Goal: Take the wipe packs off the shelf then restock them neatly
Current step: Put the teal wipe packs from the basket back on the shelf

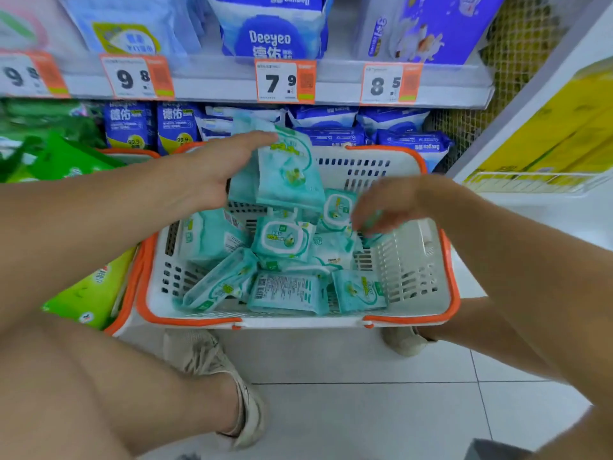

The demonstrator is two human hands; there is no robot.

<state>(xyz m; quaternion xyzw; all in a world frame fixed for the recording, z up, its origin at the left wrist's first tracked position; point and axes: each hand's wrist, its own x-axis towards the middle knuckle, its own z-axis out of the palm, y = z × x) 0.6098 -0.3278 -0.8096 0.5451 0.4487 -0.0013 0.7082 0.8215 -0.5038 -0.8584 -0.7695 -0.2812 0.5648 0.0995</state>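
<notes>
A white basket with an orange rim (414, 260) stands on the floor in front of the shelf and holds several teal wipe packs (282, 240). My left hand (212, 171) grips a small stack of teal packs (288, 167) above the basket's far side. My right hand (391, 204) is blurred over the right part of the basket, fingers curled down onto a teal pack (371, 239). The bottom shelf (318, 127) behind the basket carries blue wipe packs.
Price tags (285, 82) line the upper shelf edge. Green packs (66, 157) lie at the left, some in a second orange-rimmed basket (122, 293). A yellow display (547, 137) stands at the right. My feet (215, 376) rest on the tiled floor below the basket.
</notes>
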